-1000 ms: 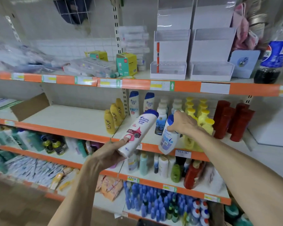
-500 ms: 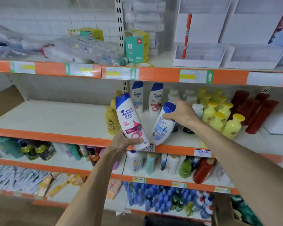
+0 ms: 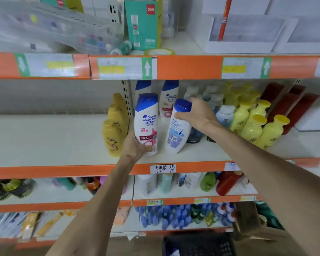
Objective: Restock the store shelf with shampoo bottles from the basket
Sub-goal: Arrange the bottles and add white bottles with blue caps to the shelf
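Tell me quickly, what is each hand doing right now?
Left hand: grips the pink-label shampoo bottle near its base.
Right hand: grips the blue-label shampoo bottle at its cap.

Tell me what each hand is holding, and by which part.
The left hand grips the pink-label shampoo bottle round its lower end. The right hand grips the blue-label shampoo bottle, which is tilted, by its blue cap end.

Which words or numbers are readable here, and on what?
"head & shoulders": pink-labelled white blue-capped shampoo bottle, left hand.
"deli": teal cardboard box.
"12 10": white handwritten tag.
Too small: tilted white shampoo bottle, right hand.
Blurred: green-arrow shelf labels.
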